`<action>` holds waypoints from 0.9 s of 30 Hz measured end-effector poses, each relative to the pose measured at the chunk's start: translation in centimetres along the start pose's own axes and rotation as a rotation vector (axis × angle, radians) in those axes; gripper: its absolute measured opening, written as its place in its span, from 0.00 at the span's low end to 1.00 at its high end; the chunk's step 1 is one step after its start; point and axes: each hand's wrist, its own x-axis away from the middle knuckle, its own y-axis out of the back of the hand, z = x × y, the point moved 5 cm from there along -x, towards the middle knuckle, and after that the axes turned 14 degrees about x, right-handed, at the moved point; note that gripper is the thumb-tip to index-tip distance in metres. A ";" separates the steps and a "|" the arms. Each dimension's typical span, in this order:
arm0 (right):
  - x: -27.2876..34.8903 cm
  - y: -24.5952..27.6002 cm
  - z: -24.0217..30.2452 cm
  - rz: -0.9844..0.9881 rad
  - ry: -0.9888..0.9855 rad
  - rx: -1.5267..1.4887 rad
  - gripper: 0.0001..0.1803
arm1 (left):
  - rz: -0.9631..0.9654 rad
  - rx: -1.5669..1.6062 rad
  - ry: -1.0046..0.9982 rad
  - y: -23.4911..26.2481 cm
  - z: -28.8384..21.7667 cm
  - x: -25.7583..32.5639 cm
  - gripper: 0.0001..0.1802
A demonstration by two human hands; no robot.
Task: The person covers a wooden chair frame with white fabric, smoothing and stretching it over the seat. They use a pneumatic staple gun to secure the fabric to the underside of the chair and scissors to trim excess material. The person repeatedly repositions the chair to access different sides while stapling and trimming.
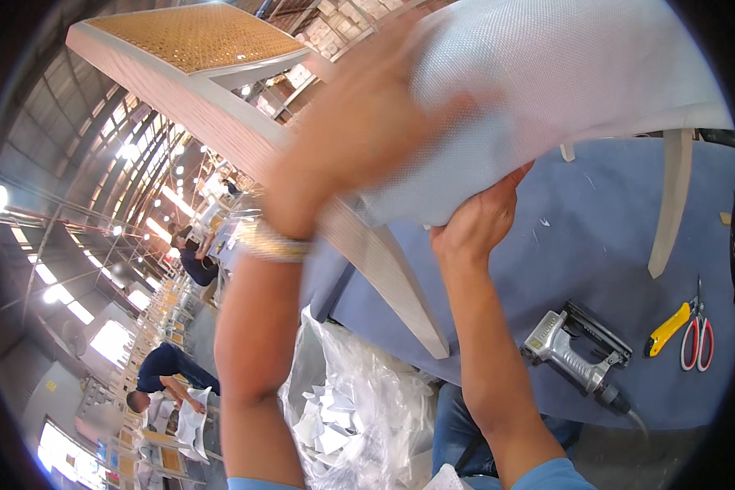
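Observation:
A white mesh sheet (572,73) lies draped over an upturned pale wooden chair (245,139) with a woven cane seat. My left hand (359,131), blurred and wearing a wrist bracelet, presses flat on the mesh near the chair frame. Lower down, my right hand (482,216) pinches the mesh's lower edge from underneath. A pale chair leg (396,282) slants down between my forearms. Both hands are raised above a blue-covered table (596,245).
On the blue table lie a grey pneumatic staple gun (576,351) with its hose, a yellow utility knife (668,328) and red-handled scissors (697,335). A clear plastic bag of white scraps (351,416) stands below. Other people (167,371) work at benches to the left.

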 end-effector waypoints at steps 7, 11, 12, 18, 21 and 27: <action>-0.6 0.7 1.1 -0.045 0.064 0.084 0.45 | -0.347 0.734 0.295 11.0 0.3 -4.5 0.39; -0.7 0.7 1.2 -0.039 0.015 0.008 0.45 | -0.270 0.536 0.317 4.5 -4.3 -2.4 0.47; -0.8 0.6 1.5 -0.032 0.002 -0.013 0.45 | -0.252 0.562 0.322 4.7 -4.5 -2.2 0.49; -0.6 0.3 1.4 -0.061 0.132 0.009 0.50 | -0.275 0.377 0.313 4.9 -5.8 0.1 0.57; -2.2 -0.1 0.1 0.048 0.225 -0.065 0.39 | -0.389 0.268 0.247 4.2 -7.0 1.8 0.58; -6.5 -0.2 -3.0 0.263 0.239 0.128 0.33 | -0.458 0.344 0.310 3.7 -7.1 3.2 0.57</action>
